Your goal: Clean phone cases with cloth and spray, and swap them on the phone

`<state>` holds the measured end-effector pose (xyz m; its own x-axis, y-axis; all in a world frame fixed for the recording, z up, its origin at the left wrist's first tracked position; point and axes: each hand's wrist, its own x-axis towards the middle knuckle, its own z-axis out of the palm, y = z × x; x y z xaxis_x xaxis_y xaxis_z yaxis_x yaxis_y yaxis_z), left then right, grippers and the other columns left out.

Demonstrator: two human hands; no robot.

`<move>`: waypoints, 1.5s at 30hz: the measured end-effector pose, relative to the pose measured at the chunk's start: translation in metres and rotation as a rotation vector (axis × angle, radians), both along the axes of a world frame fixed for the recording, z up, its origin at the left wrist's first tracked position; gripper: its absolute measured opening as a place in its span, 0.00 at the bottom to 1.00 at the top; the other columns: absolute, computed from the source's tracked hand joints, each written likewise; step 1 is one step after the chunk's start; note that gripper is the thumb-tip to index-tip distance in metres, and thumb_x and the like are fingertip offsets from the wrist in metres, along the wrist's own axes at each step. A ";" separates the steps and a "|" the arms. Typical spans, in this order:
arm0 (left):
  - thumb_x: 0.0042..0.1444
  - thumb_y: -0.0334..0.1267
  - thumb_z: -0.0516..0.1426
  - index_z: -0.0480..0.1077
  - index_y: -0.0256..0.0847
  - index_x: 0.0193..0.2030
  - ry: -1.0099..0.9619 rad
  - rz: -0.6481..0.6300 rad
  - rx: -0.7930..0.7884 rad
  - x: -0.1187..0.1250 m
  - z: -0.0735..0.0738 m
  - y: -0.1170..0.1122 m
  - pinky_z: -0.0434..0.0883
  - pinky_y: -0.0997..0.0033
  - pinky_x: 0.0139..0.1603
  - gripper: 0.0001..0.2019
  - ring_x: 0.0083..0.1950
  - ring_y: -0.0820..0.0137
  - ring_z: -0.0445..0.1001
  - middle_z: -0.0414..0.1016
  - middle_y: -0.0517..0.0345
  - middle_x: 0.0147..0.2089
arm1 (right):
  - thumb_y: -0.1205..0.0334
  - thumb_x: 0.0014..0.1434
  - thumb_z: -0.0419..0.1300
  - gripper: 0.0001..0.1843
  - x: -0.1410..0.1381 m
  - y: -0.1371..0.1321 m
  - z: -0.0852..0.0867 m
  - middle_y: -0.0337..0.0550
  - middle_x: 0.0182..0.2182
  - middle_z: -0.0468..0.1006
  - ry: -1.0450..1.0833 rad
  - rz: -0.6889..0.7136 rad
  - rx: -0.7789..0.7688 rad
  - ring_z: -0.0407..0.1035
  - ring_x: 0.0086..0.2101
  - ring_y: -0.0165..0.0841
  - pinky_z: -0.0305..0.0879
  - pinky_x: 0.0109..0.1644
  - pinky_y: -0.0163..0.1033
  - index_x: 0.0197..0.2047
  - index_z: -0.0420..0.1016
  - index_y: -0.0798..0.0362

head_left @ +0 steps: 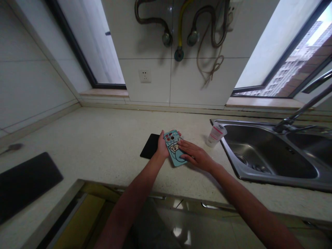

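A phone in a light blue case with a cartoon figure (176, 156) is held over the counter, its camera side facing up. My left hand (162, 145) grips it from the left edge and beneath, with fingertips showing past its far right corner. Across the case's right side lies my right hand (195, 154), fingers stretched out and flat on the surface. Just left of my left hand, a flat black square pad (149, 147) rests on the counter, partly covered by that hand.
A clear plastic cup with red markings (216, 134) stands beside the steel sink (236, 174) on the right, under a faucet (293, 119). A large black panel (28, 181) lies on the left counter (103, 138). Pipes and a socket (145, 76) are on the wall.
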<state>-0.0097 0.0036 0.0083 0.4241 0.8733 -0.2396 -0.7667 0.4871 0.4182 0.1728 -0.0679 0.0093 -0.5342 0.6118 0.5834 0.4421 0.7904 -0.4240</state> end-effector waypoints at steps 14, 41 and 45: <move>0.66 0.52 0.44 0.74 0.36 0.34 -0.005 0.113 -0.017 0.003 0.002 0.001 0.75 0.52 0.49 0.25 0.39 0.58 0.80 0.79 0.45 0.33 | 0.58 0.68 0.55 0.26 -0.008 0.007 -0.024 0.48 0.67 0.64 0.032 -0.134 -0.095 0.61 0.65 0.43 0.63 0.67 0.56 0.69 0.65 0.47; 0.64 0.58 0.49 0.71 0.39 0.33 -0.089 0.381 -0.094 0.001 -0.002 0.006 0.73 0.47 0.52 0.24 0.36 0.64 0.77 0.75 0.53 0.31 | 0.59 0.65 0.61 0.15 -0.015 -0.009 -0.011 0.52 0.57 0.78 0.093 -0.124 -0.028 0.76 0.52 0.42 0.76 0.56 0.49 0.54 0.80 0.48; 0.63 0.60 0.50 0.71 0.39 0.32 -0.079 0.371 -0.082 0.000 -0.003 0.007 0.75 0.52 0.51 0.25 0.35 0.65 0.77 0.75 0.53 0.30 | 0.60 0.65 0.62 0.15 -0.017 -0.012 -0.012 0.50 0.53 0.81 0.093 -0.004 -0.021 0.77 0.52 0.40 0.76 0.56 0.48 0.54 0.80 0.48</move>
<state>-0.0096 0.0103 0.0049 0.1028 0.9501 -0.2945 -0.9254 0.1999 0.3218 0.1554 -0.0795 -0.0024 -0.4761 0.6265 0.6172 0.4034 0.7792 -0.4798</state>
